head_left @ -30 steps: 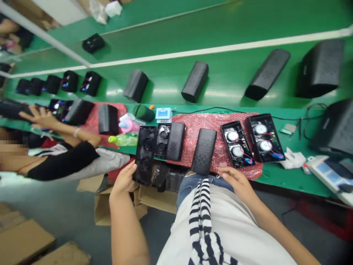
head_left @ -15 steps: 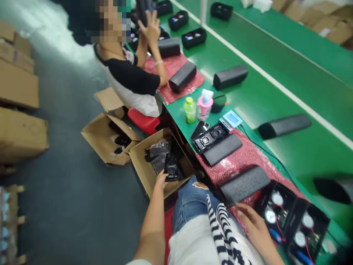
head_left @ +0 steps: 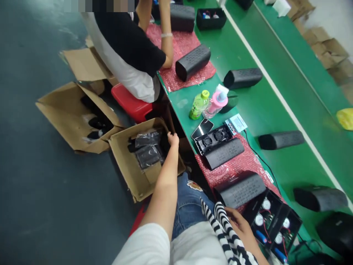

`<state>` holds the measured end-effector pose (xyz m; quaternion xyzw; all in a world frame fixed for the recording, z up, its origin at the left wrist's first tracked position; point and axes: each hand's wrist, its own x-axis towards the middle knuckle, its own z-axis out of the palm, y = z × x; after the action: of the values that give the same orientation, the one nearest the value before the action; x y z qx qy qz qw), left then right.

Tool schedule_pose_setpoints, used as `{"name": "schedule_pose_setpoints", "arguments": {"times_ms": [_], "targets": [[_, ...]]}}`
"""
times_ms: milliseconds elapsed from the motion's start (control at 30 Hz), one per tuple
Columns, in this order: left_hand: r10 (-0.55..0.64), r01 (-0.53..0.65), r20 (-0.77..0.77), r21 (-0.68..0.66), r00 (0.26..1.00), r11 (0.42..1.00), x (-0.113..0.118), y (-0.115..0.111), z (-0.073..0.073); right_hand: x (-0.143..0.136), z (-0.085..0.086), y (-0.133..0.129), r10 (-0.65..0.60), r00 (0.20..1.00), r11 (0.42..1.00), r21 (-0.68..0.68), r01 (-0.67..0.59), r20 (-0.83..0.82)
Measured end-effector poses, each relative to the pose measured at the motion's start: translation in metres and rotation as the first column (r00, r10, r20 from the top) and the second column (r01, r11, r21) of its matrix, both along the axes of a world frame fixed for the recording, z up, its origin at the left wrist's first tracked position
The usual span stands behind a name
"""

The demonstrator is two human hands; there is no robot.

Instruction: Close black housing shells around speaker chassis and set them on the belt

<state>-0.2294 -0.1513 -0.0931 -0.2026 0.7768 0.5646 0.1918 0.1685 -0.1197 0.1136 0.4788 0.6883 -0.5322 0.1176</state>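
My left hand [head_left: 173,139] is at the inner right side of a cardboard box [head_left: 125,180] beside my leg. Its fingers look curled, and what they hold, if anything, is hidden. Black parts in clear plastic bags [head_left: 149,151] lie inside the box. My right hand [head_left: 239,222] is by the table edge, loosely open, partly behind a striped strap [head_left: 224,224]. Close to it are a black speaker shell [head_left: 242,189] and opened speaker housings [head_left: 271,221] with white round parts, red wires and blue cells. Farther along lies a black speaker panel [head_left: 213,139] with two round grilles.
Red bubble wrap [head_left: 212,176] covers part of the green table [head_left: 179,99]. A phone [head_left: 202,128], a green-capped bottle [head_left: 199,105], a pink cup [head_left: 216,105] and a small display device [head_left: 236,124] stand there. Another person [head_left: 129,44] sits on a red stool [head_left: 132,103] beside an open box [head_left: 60,114].
My left hand has moved up and toward the box's far right side; the black panel it held is out of sight. My right hand has drawn back slightly. The view has shifted.
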Motion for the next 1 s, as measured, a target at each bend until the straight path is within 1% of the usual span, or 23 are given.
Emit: {"name": "schedule_pose_setpoints", "arguments": {"times_ms": [67, 100, 133, 167, 200, 233, 267, 300, 367, 433, 533, 600, 633, 667, 733, 767, 800, 833, 867, 900, 933, 967, 1000], "targets": [[-0.007, 0.002, -0.11, -0.043, 0.994, 0.999, 0.012, 0.006, 0.022, -0.001, 0.001, 0.0, 0.005, 1.0, 1.0, 0.013, -0.006, 0.007], [-0.049, 0.038, -0.183, -0.064, 0.982, 0.997, 0.022, 0.009, 0.033, -0.001, 0.002, 0.0, 0.015, 1.0, 1.0, 0.022, -0.015, 0.002], [-0.124, 0.104, -0.255, -0.094, 0.959, 0.99, 0.034, 0.013, 0.044, -0.002, 0.002, 0.001, 0.026, 1.0, 0.999, 0.033, -0.026, -0.007], [-0.245, 0.204, -0.334, -0.154, 0.91, 0.967, 0.047, 0.018, 0.053, -0.002, 0.003, 0.0, 0.036, 0.999, 0.998, 0.048, -0.035, -0.017], [-0.364, 0.3, -0.366, -0.22, 0.856, 0.928, 0.058, 0.022, 0.061, -0.002, 0.003, 0.0, 0.042, 0.999, 0.997, 0.067, -0.04, -0.025], [-0.465, 0.38, -0.374, -0.279, 0.803, 0.882, 0.067, 0.026, 0.067, -0.002, 0.003, 0.0, 0.045, 0.998, 0.995, 0.088, -0.042, -0.032], [-0.541, 0.443, -0.355, -0.322, 0.763, 0.837, 0.073, 0.03, 0.072, -0.002, 0.003, -0.001, 0.045, 0.998, 0.993, 0.11, -0.04, -0.037], [-0.585, 0.486, -0.319, -0.341, 0.746, 0.805, 0.076, 0.034, 0.075, -0.002, 0.003, -0.001, 0.042, 0.998, 0.991, 0.131, -0.036, -0.041], [-0.634, 0.543, -0.255, -0.348, 0.73, 0.764, 0.074, 0.04, 0.08, -0.001, 0.003, -0.003, 0.022, 0.998, 0.987, 0.158, -0.014, -0.054], [-0.678, 0.589, -0.209, -0.36, 0.704, 0.723, 0.065, 0.043, 0.085, 0.0, 0.003, -0.003, -0.005, 0.997, 0.986, 0.164, 0.017, -0.076], [-0.716, 0.619, -0.181, -0.392, 0.674, 0.681, 0.048, 0.04, 0.101, 0.001, 0.002, -0.004, -0.043, 0.992, 0.982, 0.176, 0.064, -0.122], [-0.724, 0.607, -0.188, -0.431, 0.663, 0.668, 0.038, 0.031, 0.119, 0.001, 0.001, -0.004, -0.07, 0.985, 0.977, 0.188, 0.099, -0.159], [-0.724, 0.595, -0.206, -0.446, 0.659, 0.669, 0.035, 0.024, 0.13, 0.001, 0.0, -0.004, -0.089, 0.979, 0.974, 0.188, 0.123, -0.182], [-0.721, 0.583, -0.231, -0.454, 0.653, 0.674, 0.033, 0.018, 0.144, 0.001, -0.001, -0.004, -0.116, 0.971, 0.972, 0.178, 0.154, -0.209], [-0.712, 0.59, -0.297, -0.408, 0.636, 0.697, 0.034, 0.004, 0.177, 0.0, -0.002, -0.004, -0.225, 0.937, 0.957, 0.121, 0.264, -0.266], [-0.711, 0.615, -0.314, -0.358, 0.629, 0.702, 0.038, -0.002, 0.195, 0.0, -0.002, -0.003, -0.307, 0.905, 0.938, 0.066, 0.34, -0.294], [-0.718, 0.658, -0.308, -0.289, 0.624, 0.695, 0.044, -0.006, 0.215, 0.0, -0.001, 0.0, -0.407, 0.856, 0.904, -0.004, 0.428, -0.319], [-0.738, 0.704, -0.271, -0.225, 0.618, 0.673, 0.052, -0.008, 0.234, 0.001, 0.0, 0.003, -0.513, 0.788, 0.852, -0.087, 0.516, -0.34], [-0.76, 0.745, -0.221, -0.166, 0.611, 0.646, 0.063, -0.009, 0.253, 0.002, 0.003, 0.007, -0.614, 0.704, 0.785, -0.179, 0.593, -0.356], [-0.797, 0.791, -0.173, -0.121, 0.578, 0.6, 0.075, -0.008, 0.27, 0.003, 0.006, 0.011, -0.7, 0.611, 0.711, -0.276, 0.647, -0.37], [-0.843, 0.839, -0.119, -0.097, 0.525, 0.536, 0.088, -0.006, 0.286, 0.006, 0.009, 0.016, -0.765, 0.522, 0.642, -0.381, 0.665, -0.378], [-0.88, 0.875, -0.077, -0.093, 0.469, 0.474, 0.102, -0.002, 0.298, 0.008, 0.013, 0.02, -0.812, 0.446, 0.584, -0.487, 0.65, -0.377], [-0.913, 0.908, -0.035, -0.101, 0.406, 0.408, 0.115, 0.001, 0.308, 0.011, 0.016, 0.023, -0.844, 0.395, 0.536, -0.574, 0.618, -0.364]]}}
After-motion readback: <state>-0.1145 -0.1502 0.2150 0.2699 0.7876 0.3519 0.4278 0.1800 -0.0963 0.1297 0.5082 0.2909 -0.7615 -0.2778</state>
